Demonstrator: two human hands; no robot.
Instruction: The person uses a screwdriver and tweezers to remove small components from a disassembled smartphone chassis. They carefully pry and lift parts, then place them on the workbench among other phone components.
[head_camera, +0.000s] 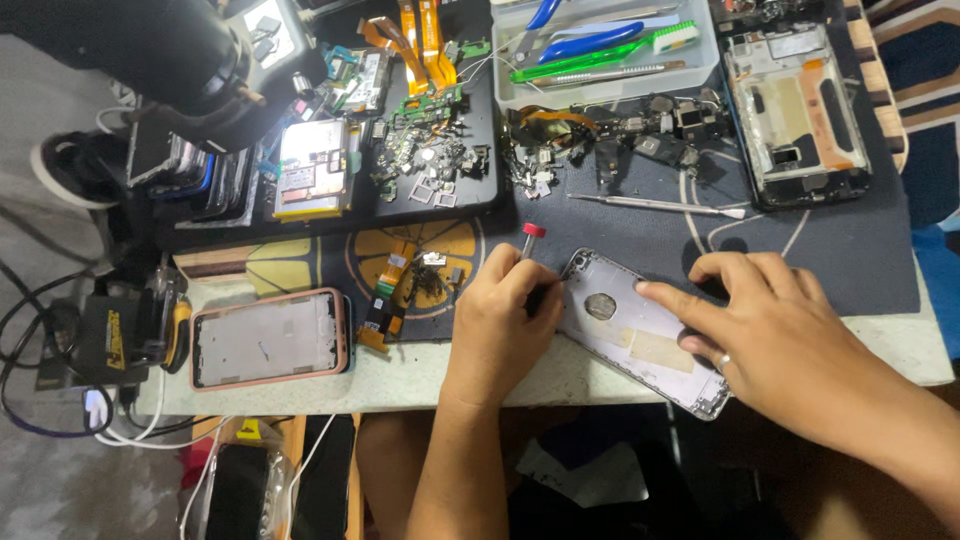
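Left hand (500, 320) pinching screwdriver (531, 243) beside phone housing (640, 335); right hand (770, 325) spread on it

Screwdriver (531, 250) tip (under fist) hidden

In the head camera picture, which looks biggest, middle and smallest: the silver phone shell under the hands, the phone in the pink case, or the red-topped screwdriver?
1 and 2. The silver phone shell and the phone in the pink case look about alike, so I won't rank them.
3. The red-topped screwdriver in the left hand, mostly hidden.
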